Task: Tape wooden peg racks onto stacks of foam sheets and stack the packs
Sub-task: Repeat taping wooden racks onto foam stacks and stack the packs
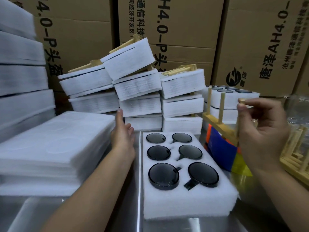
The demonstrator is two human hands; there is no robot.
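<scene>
While left fingers [119, 117] stretch straight, right fingers [242, 107] seemingly pinch the rack [220, 127]

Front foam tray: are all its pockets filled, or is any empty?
Full. The foam tray shows six round pockets in three rows of two, and each holds a dark disc; none is empty.

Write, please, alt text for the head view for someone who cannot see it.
A right hand pinches a pale wooden peg rack by one peg beside a white foam block holding six dark round discs; the open left hand reaches toward stacked foam packs.
</scene>
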